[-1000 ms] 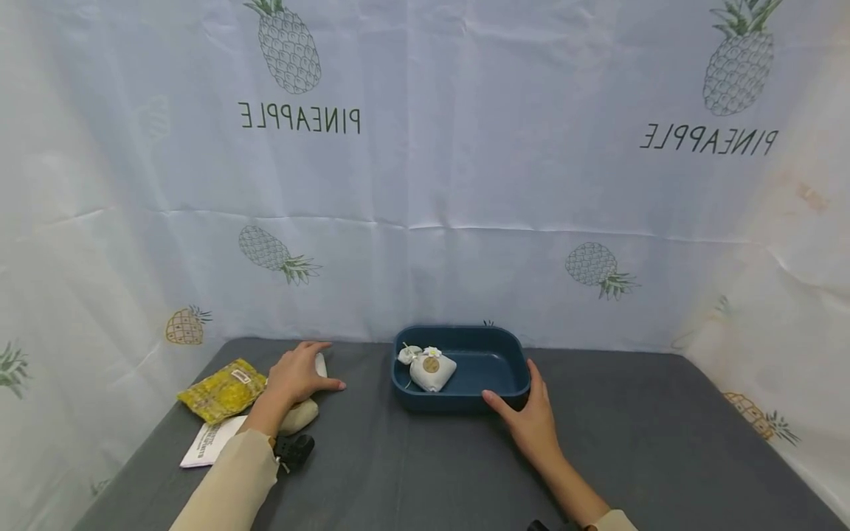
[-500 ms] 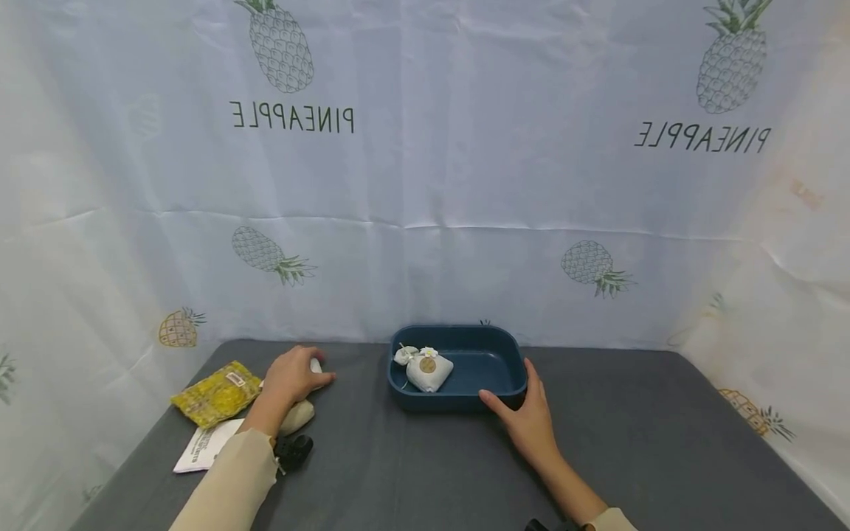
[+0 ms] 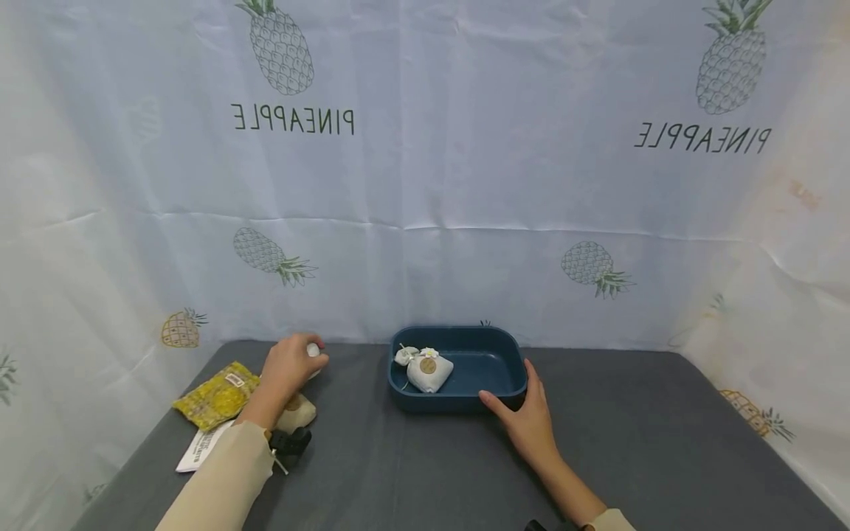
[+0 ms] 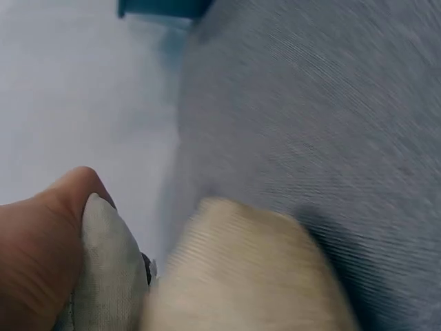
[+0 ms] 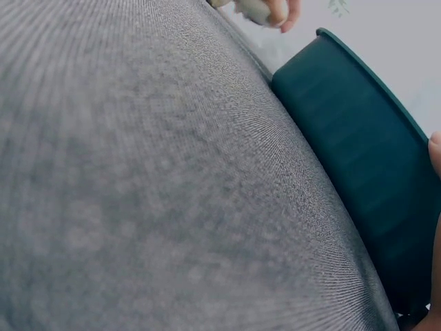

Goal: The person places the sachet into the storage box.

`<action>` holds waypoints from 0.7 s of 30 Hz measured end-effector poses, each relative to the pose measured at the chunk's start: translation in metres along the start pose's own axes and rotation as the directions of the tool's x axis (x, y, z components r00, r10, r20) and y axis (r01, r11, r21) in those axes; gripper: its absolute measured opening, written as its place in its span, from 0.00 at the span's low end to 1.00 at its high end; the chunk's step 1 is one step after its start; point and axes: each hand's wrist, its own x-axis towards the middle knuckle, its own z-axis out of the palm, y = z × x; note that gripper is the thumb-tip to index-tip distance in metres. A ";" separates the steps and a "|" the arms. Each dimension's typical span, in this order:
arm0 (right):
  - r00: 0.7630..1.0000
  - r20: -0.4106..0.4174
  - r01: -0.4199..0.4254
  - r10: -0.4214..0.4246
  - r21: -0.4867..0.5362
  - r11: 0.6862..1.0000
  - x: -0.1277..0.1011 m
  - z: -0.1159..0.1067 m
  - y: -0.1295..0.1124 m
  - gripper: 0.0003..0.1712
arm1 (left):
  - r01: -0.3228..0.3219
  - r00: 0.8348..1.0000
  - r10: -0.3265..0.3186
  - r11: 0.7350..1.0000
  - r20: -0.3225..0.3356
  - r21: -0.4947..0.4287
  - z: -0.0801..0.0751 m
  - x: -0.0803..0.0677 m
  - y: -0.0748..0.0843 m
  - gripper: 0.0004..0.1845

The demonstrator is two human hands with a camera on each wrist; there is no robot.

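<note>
My left hand [image 3: 287, 369], at the table's left, grips a small off-white cloth sachet [image 4: 110, 269] between thumb and fingers; most of it is hidden by the hand in the head view. Just below the wrist lies a beige cloth sachet [image 3: 296, 414], blurred and close in the left wrist view. With thumb at the front wall and fingers along the right side, my right hand [image 3: 529, 424] holds the near right corner of a dark blue rectangular box [image 3: 458, 403]. Inside the box, on its left, sits a white tied sachet [image 3: 430, 372] with a round tan label and a small flower.
A yellow patterned packet [image 3: 218, 397] lies at the left edge of the table, partly over a white printed packet [image 3: 199, 448]. Grey cloth covers the table [image 3: 425, 472]. A white pineapple-print curtain [image 3: 425, 162] hangs close behind and at both sides.
My left hand has closed its fingers on the off-white sachet and risen slightly with it, uncovering more of the beige sachet. The right hand and box have stayed in place.
</note>
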 end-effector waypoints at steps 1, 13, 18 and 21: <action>1.000 0.003 0.000 0.000 0.001 1.000 0.000 0.000 0.000 0.63 | -0.005 1.000 0.005 1.000 -0.008 -0.008 -0.002 0.000 0.004 0.13; 1.000 0.015 0.004 -0.004 0.003 1.000 -0.001 -0.002 0.001 0.63 | -0.096 0.993 0.091 0.993 -0.077 -0.066 -0.017 0.006 0.071 0.13; 1.000 0.015 0.006 -0.006 -0.002 1.000 0.000 -0.002 0.001 0.63 | -0.155 0.983 0.147 0.985 -0.110 -0.074 -0.014 0.011 0.107 0.13; 1.000 0.011 0.008 -0.008 0.002 1.000 0.000 -0.001 0.000 0.63 | -0.201 0.975 0.190 0.976 -0.119 -0.085 -0.009 0.013 0.128 0.12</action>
